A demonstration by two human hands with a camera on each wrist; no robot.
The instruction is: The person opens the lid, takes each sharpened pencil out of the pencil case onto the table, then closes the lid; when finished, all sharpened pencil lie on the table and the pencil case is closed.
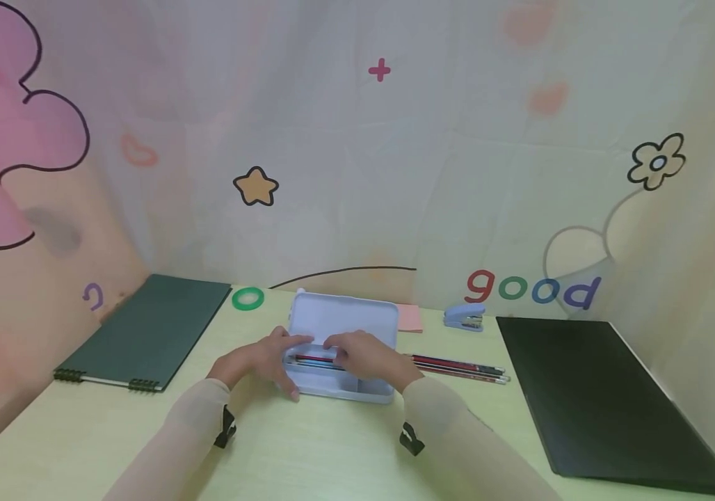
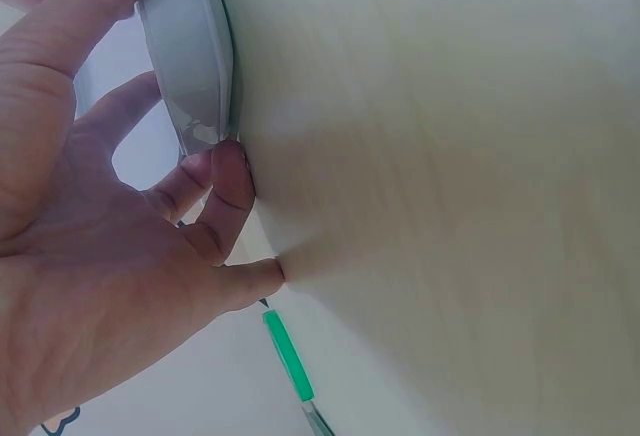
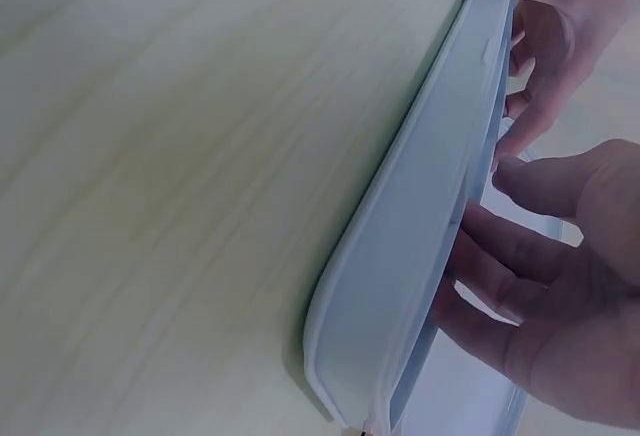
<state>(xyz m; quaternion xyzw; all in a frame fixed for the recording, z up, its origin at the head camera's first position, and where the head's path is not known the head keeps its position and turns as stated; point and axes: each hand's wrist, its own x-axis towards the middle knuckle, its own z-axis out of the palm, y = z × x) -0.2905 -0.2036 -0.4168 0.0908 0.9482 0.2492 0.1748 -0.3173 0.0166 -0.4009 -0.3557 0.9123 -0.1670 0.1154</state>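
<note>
Left hand (image 1: 256, 360): fingers curled round the left end of the pencil case (image 1: 340, 351), thumb on its near edge. Right hand (image 1: 366, 356): fingers extended and relaxed, resting inside the tray on the pencils in the case (image 1: 315, 360); whether they pinch one cannot be told. Pencil case: pale blue, lid raised toward the far edge, at the middle of the table (image 1: 307, 452). Loose pencils (image 1: 460, 367): just right of the case. Black folder (image 1: 595, 396): right edge. Green notebook (image 1: 147, 332): left edge. Green tape ring (image 1: 247, 298), pink sticky notes (image 1: 410, 318), blue stapler (image 1: 464, 316): along the far edge.
</note>
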